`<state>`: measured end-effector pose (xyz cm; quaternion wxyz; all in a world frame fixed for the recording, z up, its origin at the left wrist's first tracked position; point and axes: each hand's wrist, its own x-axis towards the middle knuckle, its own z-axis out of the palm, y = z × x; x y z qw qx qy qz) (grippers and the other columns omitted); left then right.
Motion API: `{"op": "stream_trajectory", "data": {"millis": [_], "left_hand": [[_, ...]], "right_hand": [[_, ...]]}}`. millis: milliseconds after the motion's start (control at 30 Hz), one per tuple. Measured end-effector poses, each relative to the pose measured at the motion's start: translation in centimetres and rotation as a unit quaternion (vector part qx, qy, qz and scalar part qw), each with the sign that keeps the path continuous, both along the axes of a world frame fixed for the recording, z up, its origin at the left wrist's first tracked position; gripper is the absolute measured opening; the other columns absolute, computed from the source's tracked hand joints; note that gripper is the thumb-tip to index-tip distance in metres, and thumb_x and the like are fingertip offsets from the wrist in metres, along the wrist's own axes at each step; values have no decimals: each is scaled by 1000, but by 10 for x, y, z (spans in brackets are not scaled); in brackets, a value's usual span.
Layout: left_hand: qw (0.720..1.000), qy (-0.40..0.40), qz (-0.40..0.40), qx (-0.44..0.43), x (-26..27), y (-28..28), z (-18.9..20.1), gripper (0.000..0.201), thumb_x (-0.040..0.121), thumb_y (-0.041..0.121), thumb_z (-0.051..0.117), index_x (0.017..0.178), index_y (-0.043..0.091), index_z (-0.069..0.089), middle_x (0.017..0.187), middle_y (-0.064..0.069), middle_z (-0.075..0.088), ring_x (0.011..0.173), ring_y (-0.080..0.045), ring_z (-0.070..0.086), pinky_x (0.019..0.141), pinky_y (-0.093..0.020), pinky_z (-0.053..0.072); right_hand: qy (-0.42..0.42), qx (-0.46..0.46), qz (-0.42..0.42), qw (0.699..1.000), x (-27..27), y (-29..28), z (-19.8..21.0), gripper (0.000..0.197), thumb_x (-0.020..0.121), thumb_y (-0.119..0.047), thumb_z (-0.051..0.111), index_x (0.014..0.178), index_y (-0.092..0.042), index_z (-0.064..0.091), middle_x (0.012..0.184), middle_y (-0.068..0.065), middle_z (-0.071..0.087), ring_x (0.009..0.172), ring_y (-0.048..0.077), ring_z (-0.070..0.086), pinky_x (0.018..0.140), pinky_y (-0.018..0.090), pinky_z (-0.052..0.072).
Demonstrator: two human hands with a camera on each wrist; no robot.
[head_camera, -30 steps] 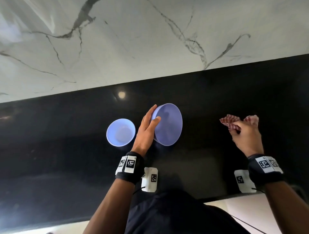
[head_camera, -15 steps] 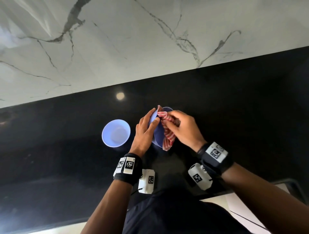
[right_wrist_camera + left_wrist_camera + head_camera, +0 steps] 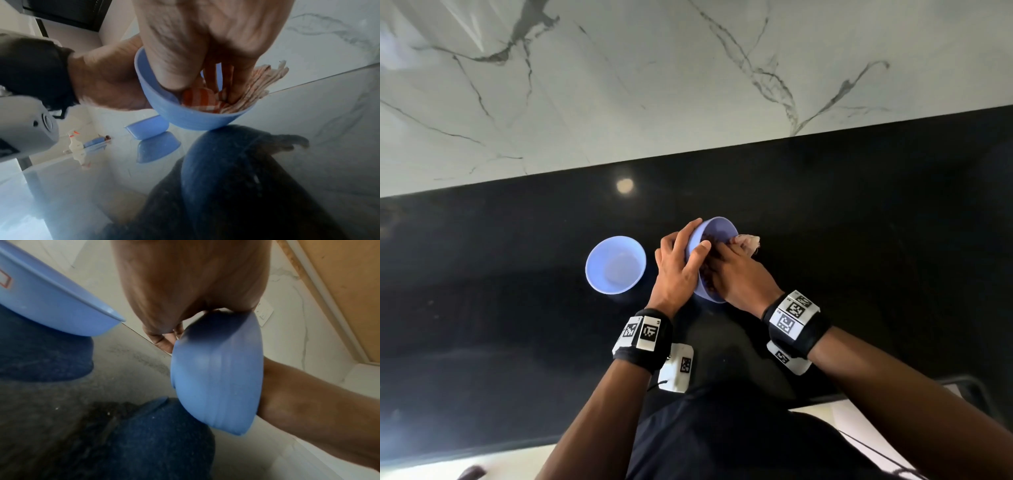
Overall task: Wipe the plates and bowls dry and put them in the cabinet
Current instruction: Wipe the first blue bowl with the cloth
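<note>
Black countertop (image 3: 859, 240) | tilted bowl (image 3: 717, 228) clamped at rim by left hand (image 3: 676, 270) | cloth (image 3: 748, 241), carried in from 3 o'clock, now pressed inside by right hand (image 3: 736, 274), fingers curled | drying begun | second bowl (image 3: 615, 264) at 9 o'clock, upright, unwiped.

The bowl (image 3: 714, 229) tilted between the two hands is pale periwinkle blue, and the cloth (image 3: 261, 91) bunched inside it carries orange-red and white stripes. Just left of the left hand (image 3: 677, 270), a second bowl (image 3: 615, 264) shows the same pale blue. The surface (image 3: 859, 240) under both hands is glossy black; beyond the hands, the wall (image 3: 654, 75) is white marble with grey veins.
</note>
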<state>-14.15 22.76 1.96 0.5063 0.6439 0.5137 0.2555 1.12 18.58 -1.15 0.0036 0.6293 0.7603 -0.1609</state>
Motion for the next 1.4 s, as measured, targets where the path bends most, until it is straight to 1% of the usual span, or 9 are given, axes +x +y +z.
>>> {"op": "stream_trajectory", "data": {"millis": [200,300,400,667,767,900,1033,1133,1400], "left_hand": [[999,-15,11,28,6,-2,-4,74,79,72,40,147,41,50,133,5,39,129,-13,32,113,-28,24],[999,-7,0,53,6,-2,-7,74,81,70,39,147,37,51,131,5,39,127,-13,32,113,-27,23],[999,-14,4,42,4,-2,-7,74,81,71,40,146,39,51,133,1,40,129,-14,32,114,-27,22],[999,-25,15,28,0,1,-8,67,80,73,40,141,47,50,135,1,41,136,-16,34,116,-25,21],[999,-25,7,35,1,-1,-7,63,82,72,39,140,49,49,135,2,42,134,-14,34,117,-26,23],[999,-31,2,29,0,-3,-9,55,85,70,38,137,55,47,136,5,40,135,-11,32,114,-26,23],[999,-45,17,19,-5,-5,-11,53,84,70,39,135,56,46,136,6,39,140,-11,33,118,-29,23],[999,-48,16,8,-4,-5,-9,54,82,71,40,134,57,46,135,7,39,141,-11,33,118,-27,22],[998,-54,29,-7,-5,-3,-5,62,80,74,39,137,52,49,137,6,41,140,-10,34,119,-29,24]], "right_hand": [[167,-40,-126,977,-10,-8,37,37,98,-37,42,93,-16,71,90,7,73,82,25,69,78,43,55],[428,-191,-211,858,-4,-12,48,26,101,-20,55,86,-5,70,74,18,70,61,22,65,65,31,54],[572,-131,-263,766,6,-18,50,17,100,-16,62,100,-8,76,91,9,77,82,18,73,79,29,56],[476,167,-263,823,6,-18,52,21,101,-28,61,117,-21,73,105,-11,75,100,3,70,89,28,56],[419,89,-238,872,-3,-18,43,22,103,-37,55,116,-27,69,103,-5,75,93,9,71,84,37,58],[340,-58,-163,924,-15,-21,45,26,106,-32,49,120,-20,68,106,-2,70,83,4,65,74,11,49],[357,-115,-140,916,-11,-18,42,22,103,-33,55,113,-22,71,104,-6,73,95,8,68,87,26,54],[459,-135,-159,864,3,-17,39,19,100,-26,64,104,-10,74,97,-1,75,92,10,71,89,28,53],[756,25,-329,565,48,-1,74,46,84,-33,70,115,0,68,108,17,70,99,26,66,95,38,52]]}}
